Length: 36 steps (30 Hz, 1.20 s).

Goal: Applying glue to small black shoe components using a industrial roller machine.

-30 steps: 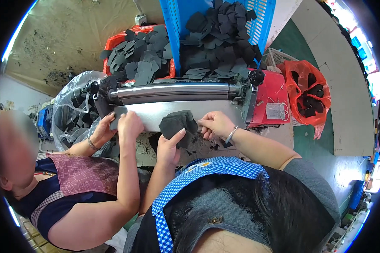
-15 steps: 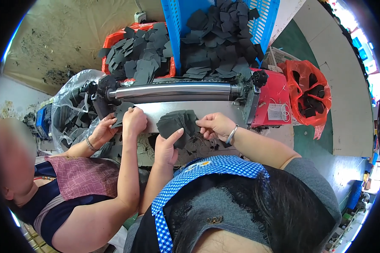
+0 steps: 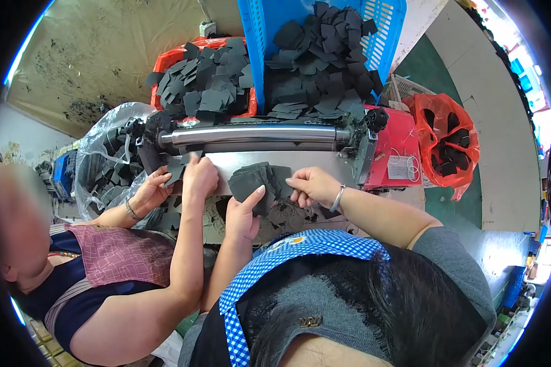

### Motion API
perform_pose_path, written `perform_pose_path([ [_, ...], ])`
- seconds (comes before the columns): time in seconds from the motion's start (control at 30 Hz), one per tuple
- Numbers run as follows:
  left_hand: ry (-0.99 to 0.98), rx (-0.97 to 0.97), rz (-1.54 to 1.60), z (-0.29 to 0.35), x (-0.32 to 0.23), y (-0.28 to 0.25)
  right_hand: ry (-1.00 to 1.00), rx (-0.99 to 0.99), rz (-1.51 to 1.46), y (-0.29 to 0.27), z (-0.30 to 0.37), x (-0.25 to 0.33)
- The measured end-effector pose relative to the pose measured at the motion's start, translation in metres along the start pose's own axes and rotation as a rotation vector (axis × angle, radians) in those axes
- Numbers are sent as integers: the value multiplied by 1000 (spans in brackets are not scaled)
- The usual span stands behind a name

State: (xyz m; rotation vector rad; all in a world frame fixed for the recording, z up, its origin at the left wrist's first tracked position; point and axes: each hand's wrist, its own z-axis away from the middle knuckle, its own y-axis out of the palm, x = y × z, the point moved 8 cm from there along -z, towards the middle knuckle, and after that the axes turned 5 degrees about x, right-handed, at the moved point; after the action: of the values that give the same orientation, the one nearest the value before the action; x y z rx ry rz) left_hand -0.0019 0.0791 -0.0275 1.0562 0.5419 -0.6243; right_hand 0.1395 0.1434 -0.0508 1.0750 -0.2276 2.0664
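Observation:
My left hand (image 3: 243, 214) grips a fanned stack of flat black pieces (image 3: 251, 181), its thumb lying across the top. At the stack's right edge, my right hand (image 3: 315, 186) pinches one black piece (image 3: 281, 180) between thumb and fingertips; that piece sticks out beyond the others. Both hands are just in front of a flat metal plate (image 3: 324, 160). Behind the plate runs a shiny steel roller (image 3: 254, 134) of a machine. To my left, a co-worker's hands (image 3: 199, 177) hold black pieces of the same kind at the plate's left end.
Behind the roller stand a blue crate (image 3: 382, 37) and a red-lined container (image 3: 159, 64), both heaped with black pieces. The machine's red end housing (image 3: 390, 144) is at right, beside a red bag (image 3: 431, 101). A clear plastic bag (image 3: 92, 131) sits at left.
My right hand has drawn a piece slightly out to the right from the stack. The co-worker's right hand has moved slightly, with a piece now near the roller.

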Motion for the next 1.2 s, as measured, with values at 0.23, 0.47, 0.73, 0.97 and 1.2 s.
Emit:
perform_pose_path([
  [0.23,-17,47,83,1,3,2,-113,-225,-216,-32,0,19],
  [0.47,-118,169,167,7,10,18,-164,128,-219,10,3,16],
  [0.73,-17,15,67,6,7,0,100,-280,-296,-50,0,-7],
  [0.97,-25,69,124,2,15,2,-30,-5,-74,6,15,22],
  [1.2,-60,108,124,8,11,14,60,-38,-136,-1,4,-2],
])
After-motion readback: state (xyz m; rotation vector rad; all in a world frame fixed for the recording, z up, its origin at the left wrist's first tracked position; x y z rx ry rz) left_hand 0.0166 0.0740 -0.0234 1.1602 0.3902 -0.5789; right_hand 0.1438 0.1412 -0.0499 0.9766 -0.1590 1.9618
